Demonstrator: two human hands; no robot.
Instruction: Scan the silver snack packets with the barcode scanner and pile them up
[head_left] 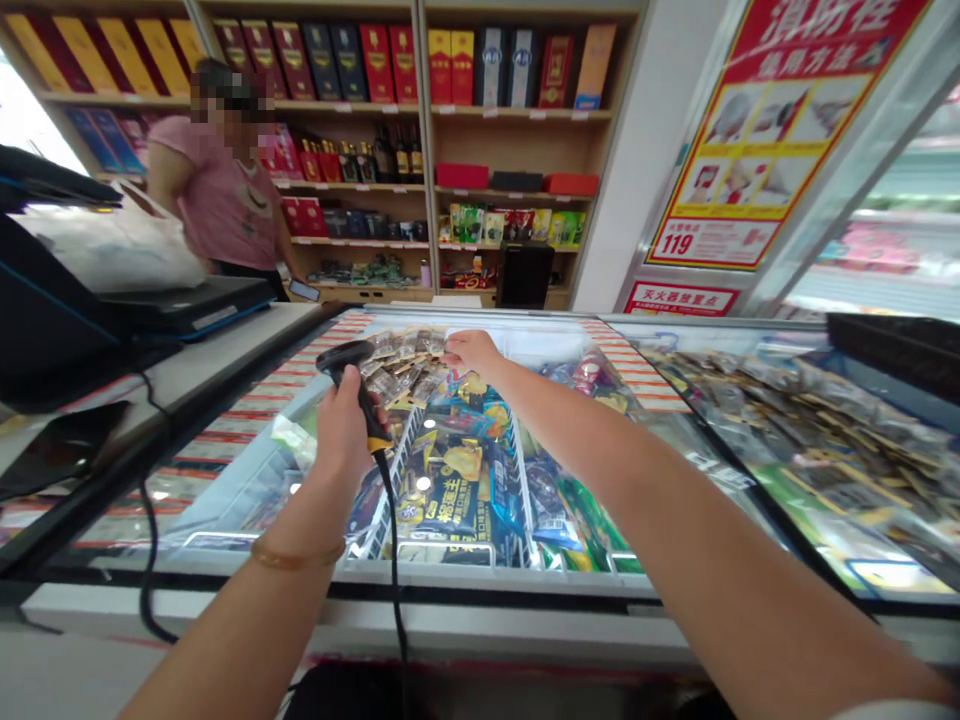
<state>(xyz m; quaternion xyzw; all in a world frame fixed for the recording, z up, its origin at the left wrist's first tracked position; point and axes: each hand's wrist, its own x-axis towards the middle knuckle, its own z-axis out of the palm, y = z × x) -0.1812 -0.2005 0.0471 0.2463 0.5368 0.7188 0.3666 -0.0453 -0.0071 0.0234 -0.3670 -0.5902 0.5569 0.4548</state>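
Note:
My left hand (343, 420) is wrapped round the grip of a black handheld barcode scanner (366, 395). The scanner's head points away from me, and its cable (393, 560) hangs down in front of the freezer. Over the far part of the freezer's glass top, my right hand (474, 355) has its fingers pinched together; what they hold, if anything, cannot be made out. Just left of that hand, several small clear packets (409, 375) lie spread on the glass. Below the glass, wire baskets (517, 470) hold bagged frozen goods (450, 490).
More small packets (817, 440) cover the glass on the right, beside a black tray (892, 345). At left stand a scale (187, 305) with a white plastic bag (112, 240) and a dark monitor (45, 310). Behind the freezer, a person (225, 200) holding a phone stands before stocked shelves (360, 105).

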